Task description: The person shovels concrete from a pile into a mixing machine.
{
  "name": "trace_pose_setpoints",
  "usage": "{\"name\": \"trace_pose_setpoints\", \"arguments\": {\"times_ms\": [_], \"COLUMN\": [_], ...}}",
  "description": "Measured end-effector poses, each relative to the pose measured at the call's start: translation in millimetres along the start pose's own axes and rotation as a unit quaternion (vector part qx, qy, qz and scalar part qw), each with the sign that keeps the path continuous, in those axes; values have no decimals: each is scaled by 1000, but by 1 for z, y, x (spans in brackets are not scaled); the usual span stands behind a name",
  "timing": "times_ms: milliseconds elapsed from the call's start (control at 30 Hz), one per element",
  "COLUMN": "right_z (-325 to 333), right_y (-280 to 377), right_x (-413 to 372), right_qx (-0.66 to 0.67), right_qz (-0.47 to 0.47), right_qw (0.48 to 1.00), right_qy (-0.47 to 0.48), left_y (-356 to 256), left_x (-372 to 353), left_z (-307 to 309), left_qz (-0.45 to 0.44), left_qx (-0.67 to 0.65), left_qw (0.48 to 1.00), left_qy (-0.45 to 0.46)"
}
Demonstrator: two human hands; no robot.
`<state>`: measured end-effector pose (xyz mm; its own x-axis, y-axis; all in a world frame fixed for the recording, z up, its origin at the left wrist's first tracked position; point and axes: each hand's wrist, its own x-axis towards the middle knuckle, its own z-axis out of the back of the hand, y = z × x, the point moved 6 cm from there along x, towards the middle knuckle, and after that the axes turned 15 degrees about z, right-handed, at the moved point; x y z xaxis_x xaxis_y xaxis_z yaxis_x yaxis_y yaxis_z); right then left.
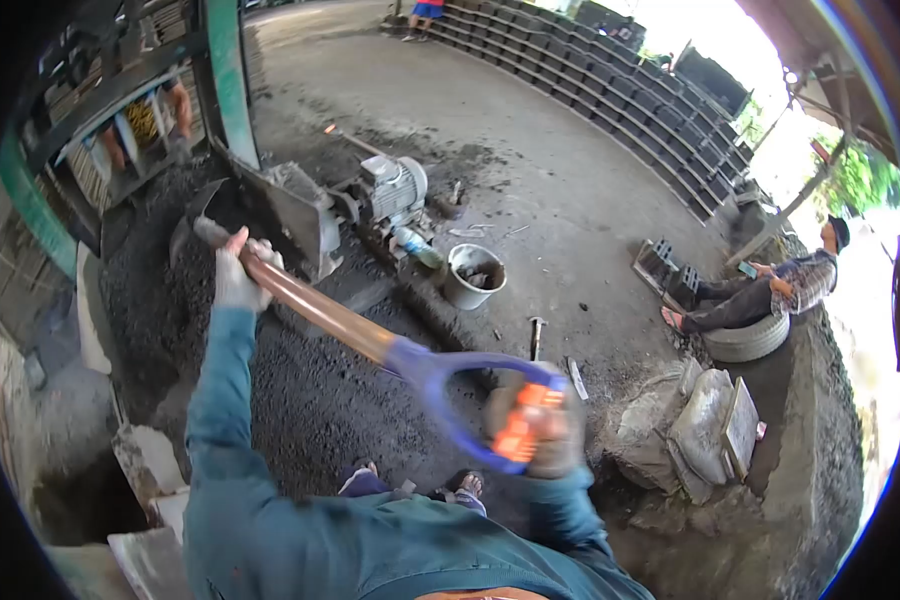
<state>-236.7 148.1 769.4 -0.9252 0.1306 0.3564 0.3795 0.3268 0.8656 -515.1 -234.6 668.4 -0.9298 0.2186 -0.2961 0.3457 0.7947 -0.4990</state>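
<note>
A shovel (320, 303) with a wooden shaft and a blue D-shaped handle slants across the view. My left hand (240, 280), in what looks like a pale glove with bare fingertips, is wrapped round the lower shaft. On the orange-wrapped grip at the handle's end, my right hand (558, 428) is closed and blurred by motion. The shovel's head points to the upper left, near a metal trough (305, 215) beside dark, gritty material (160, 300). Most of the blade cannot be made out.
An electric motor (392, 188) stands beyond the shaft, near a bucket (473, 277) and a plastic bottle (417, 247). A hammer (538, 338) lies on the ground. Sacks (705, 425) are at right. A person (815, 275) sits on a tire (748, 338). Blocks (610, 110) line the back.
</note>
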Motion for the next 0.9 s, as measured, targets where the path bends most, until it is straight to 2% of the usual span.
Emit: {"name": "trace_pose_setpoints", "arguments": {"times_ms": [33,67,100,133,167,200,267,300,333,400,433,500,533,600,733,767,800,833,900], "right_z": [11,29,41,61,72,81,83,79,72,81,123,92,136,68,-42,-71,-115,-151,-215], "right_y": [44,78,110,142,168,186,217,231,251,279,308,341,379,400,419,402,374,347,320], "right_x": [6,3,1,5,9,12,19,21,19,23,40,62,88,102,133,131,123,112,111], "right_qx": [-28,-101,-200,-359,-514,-526,-546,-496,-625,-656,-448,-382,-365,-574,-308,-277,-243,-205,-222], "right_qz": [56,107,189,224,263,346,504,563,593,582,623,692,716,689,823,891,941,972,961], "right_qw": [998,986,958,906,816,776,670,660,505,458,640,611,594,437,392,303,209,109,124], "right_qy": [-2,-75,-81,-7,16,-24,5,-42,-45,-148,-43,44,38,73,273,194,108,20,113], "left_y": [22,41,58,71,83,95,127,143,158,180,188,196,199,196,171,162,153,137,100], "left_x": [-20,-41,-56,-57,-57,-58,-63,-70,-73,-85,-93,-114,-120,-139,-180,-185,-188,-188,-189], "left_z": [-22,-48,-66,-74,-79,-82,-103,-117,-127,-145,-152,-161,-161,-153,-148,-144,-140,-126,-95], "left_qz": [30,50,68,81,92,101,129,127,135,115,91,32,15,-23,-111,-129,-140,-137,-129], "left_qx": [-44,-57,-71,-91,-113,-135,-150,-150,-164,-180,-177,-102,-88,-70,-50,-42,-45,-99,-200], "left_qw": [998,996,993,990,986,982,968,965,962,956,952,930,931,934,944,945,915,922,924], "left_qy": [18,43,67,77,84,90,155,172,173,201,231,351,354,350,306,297,376,349,299]}}
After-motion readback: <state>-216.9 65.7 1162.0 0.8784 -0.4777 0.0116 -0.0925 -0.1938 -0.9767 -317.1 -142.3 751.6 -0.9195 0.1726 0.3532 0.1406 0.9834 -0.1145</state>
